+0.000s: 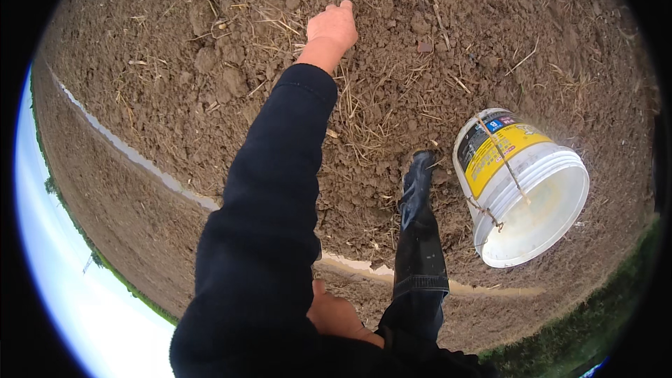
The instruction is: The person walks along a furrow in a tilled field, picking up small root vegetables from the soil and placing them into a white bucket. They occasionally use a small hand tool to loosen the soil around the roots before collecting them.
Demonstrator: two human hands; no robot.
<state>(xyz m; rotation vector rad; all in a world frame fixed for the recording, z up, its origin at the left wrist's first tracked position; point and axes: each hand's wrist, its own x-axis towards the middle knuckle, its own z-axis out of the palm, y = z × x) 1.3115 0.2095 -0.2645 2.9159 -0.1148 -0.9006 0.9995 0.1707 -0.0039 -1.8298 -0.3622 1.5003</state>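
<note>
My left hand [333, 26] reaches out at the upper middle, at the end of a dark sleeve. Its fingers are bent down toward the brown, clumpy soil [367, 63], and the fingertips are mostly hidden, so whether it holds anything does not show. Bits of dry straw [357, 110] lie scattered about it. My right hand [338, 315] is low in the picture, close to my body and partly covered by the left sleeve; its thumb points up and its fingers are hidden. To the right, a white plastic bucket [535, 220] with a yellow and black label lies tipped, its open mouth toward me.
A black rubber boot [417, 189] stands on the soil between my left arm and the bucket. Muddy water fills a narrow furrow [362, 268] behind the boot, and another wet strip [136, 155] runs at the left. Green plants [572, 320] edge the lower right.
</note>
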